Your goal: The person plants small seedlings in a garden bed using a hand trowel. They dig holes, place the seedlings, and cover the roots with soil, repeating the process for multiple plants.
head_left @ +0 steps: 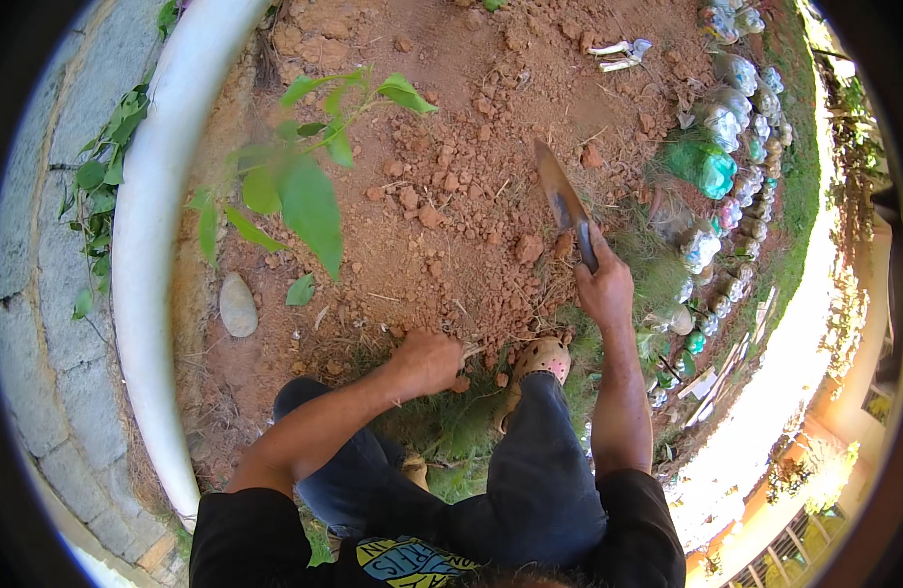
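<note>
We are wearing a black short-sleeved shirt (pixel 247 541) with a rounded blue and yellow print (pixel 409 562) on its front, dark blue jeans (pixel 541 480) and tan clogs (pixel 542 358), the right one showing small pink dots.

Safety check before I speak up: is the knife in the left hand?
No, the right hand grips the knife, holding it out over the reddish soil.

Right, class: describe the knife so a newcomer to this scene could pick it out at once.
From the broad patch of reddish soil, move to the person's right hand. Gripped in it is the knife, pointing up and left: long, flat and pointed, unlike the rough, crumbly clods nearby.
</note>
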{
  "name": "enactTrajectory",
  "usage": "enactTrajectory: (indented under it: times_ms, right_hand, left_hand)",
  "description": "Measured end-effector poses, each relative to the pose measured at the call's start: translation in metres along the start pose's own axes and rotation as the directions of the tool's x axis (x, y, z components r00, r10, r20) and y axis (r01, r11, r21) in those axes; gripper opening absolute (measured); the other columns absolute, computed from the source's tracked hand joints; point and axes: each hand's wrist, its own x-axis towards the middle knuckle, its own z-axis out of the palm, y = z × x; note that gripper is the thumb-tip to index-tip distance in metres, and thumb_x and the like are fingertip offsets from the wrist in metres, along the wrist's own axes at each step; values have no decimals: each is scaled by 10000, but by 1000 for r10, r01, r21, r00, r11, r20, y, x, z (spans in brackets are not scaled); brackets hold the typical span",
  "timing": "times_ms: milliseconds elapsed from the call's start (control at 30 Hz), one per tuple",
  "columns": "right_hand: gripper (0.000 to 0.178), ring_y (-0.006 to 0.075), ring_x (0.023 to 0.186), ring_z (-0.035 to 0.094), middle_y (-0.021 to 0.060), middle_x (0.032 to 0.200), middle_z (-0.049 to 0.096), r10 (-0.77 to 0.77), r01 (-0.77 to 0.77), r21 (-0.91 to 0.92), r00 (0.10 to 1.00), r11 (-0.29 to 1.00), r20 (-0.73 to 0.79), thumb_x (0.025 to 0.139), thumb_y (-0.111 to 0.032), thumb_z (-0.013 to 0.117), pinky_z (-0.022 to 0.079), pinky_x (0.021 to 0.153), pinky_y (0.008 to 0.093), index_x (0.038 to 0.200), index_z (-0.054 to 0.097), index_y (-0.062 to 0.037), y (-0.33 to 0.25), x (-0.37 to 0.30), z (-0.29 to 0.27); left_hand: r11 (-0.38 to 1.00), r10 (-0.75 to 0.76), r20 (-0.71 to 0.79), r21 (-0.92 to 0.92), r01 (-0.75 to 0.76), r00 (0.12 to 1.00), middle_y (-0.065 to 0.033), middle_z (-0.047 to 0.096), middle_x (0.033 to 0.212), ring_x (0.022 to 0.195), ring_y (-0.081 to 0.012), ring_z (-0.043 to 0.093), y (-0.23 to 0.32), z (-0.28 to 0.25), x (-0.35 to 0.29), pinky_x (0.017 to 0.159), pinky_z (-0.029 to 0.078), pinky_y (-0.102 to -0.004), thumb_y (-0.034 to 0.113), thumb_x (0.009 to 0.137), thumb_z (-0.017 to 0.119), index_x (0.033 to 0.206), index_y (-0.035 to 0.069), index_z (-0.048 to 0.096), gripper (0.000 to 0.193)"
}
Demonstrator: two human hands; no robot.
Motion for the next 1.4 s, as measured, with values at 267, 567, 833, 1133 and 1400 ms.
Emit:
enactTrajectory:
  times_ms: [267,567,833,1133,1400]
  right_hand:
    - [652,352,923,708,183,1206,667,-113,113,-289,993,950,20,852,-181,609,584,813,459,1478,452,-274,-41,83,22]
    - [663,207,910,713,128,1163,688,-90,104,-356,994,929,55,895,-226,665,613,730,373,1496,410,-344,-70,115,20]
    - [599,256,875,711,95,1042,707,-278,376,-458,923,806,268,926,-272,642,602,796,416,1479,430,-354,-92,153,9]
    - [563,194,797,697,96,891,699,-227,373,-482,915,793,334,940,-283,621,612,758,393,1470,449,-361,-85,142,14]
    - [688,267,773,704,93,889,719,-146,245,-390,952,887,268,834,-195,665,591,780,420,1466,455,-365,-87,134,10]
  left_hand:
    - [998,-54,-68,13,55,996,-160,579,1278,1177,-336,579,21,44,-17,971,463,-493,284,846,693,1299,107,594,497]
    - [964,-238,-673,-251,87,700,-186,530,1348,1249,-390,499,-26,13,-28,1055,381,-531,275,895,670,1299,85,587,454]
    - [940,-331,-850,-261,218,410,-204,441,1432,1320,-408,414,-72,-11,-27,1124,247,-556,252,873,694,1344,107,567,508]
    - [833,-518,-805,-397,385,290,-262,221,1582,1480,-438,155,-99,-10,-3,1152,58,-650,474,937,590,1518,104,349,729]
    - [863,-468,-843,-373,341,264,-270,175,1598,1484,-444,130,-114,5,13,1158,15,-644,502,993,481,1518,61,334,702]
